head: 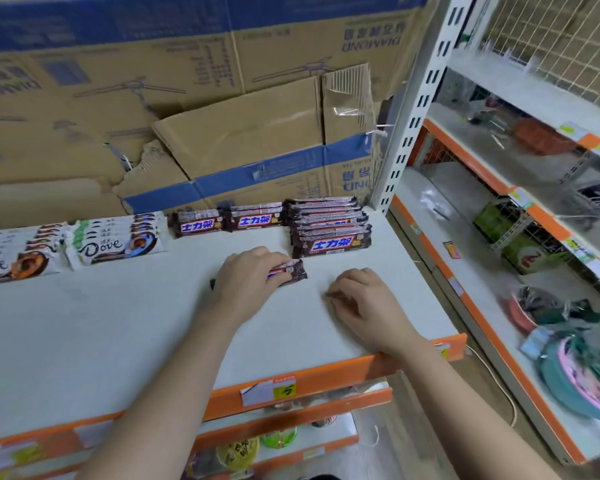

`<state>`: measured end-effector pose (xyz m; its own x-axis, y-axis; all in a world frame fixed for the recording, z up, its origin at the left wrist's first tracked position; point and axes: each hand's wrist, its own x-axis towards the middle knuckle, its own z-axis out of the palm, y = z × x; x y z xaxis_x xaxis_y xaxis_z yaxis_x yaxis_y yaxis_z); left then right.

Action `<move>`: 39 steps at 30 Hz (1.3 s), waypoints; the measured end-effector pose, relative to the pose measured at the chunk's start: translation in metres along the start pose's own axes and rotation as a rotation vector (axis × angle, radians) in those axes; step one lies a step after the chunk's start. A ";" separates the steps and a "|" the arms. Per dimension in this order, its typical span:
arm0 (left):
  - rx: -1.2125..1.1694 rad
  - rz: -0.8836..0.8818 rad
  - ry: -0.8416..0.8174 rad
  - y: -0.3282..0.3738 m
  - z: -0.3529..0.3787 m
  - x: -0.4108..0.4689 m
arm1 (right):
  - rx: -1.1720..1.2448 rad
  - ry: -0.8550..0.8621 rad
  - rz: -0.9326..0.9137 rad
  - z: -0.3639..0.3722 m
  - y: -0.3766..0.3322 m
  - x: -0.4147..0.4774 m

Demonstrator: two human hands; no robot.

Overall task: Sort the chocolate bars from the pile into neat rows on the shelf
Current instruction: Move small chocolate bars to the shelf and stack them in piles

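Far side, towering over it all: brown cardboard boxes with blue bands [250, 140], stacked behind everything. In front, wide and flat: white shelf board with an orange front edge [118, 341]. Off to the right, white-and-orange side shelving [499, 209], goods on it too blurred to name.

Far left on the board, lined up in rows: white-wrapped Dove chocolate bars [115, 242]. Far right, heaped several deep: stack of dark brown bars with blue-and-red lettering [329, 230]. Just left of that stack, side by side along the far edge: pair of matching dark bars [227, 220].

Now the hands! Left hand [250, 275] down mid-board, fingers curled over a single dark brown wrapped bar [293, 271], gripping it flat on the surface, just on the near side of the stack. Right hand [364, 303] close by on the right, knuckles up, fingers curled, tips on the board. Pinching anything? Cannot tell.

Smallest of all: yellow price tag [284, 391] on the orange edge.
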<state>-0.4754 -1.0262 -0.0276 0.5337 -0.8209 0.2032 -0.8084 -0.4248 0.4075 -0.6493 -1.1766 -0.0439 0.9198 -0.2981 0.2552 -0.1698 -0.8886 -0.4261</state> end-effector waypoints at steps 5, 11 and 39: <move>0.087 -0.106 -0.200 -0.019 -0.019 -0.017 | 0.021 0.023 -0.003 0.004 0.002 0.001; -0.091 0.020 -0.194 -0.009 -0.009 0.006 | 0.024 0.025 0.009 0.006 0.006 0.001; 0.063 -0.004 0.224 0.019 0.022 0.035 | 0.016 0.050 0.068 0.012 -0.010 0.012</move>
<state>-0.4772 -1.0713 -0.0328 0.5733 -0.7170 0.3967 -0.8162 -0.4571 0.3534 -0.6322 -1.1675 -0.0466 0.8875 -0.3748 0.2681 -0.2249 -0.8601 -0.4578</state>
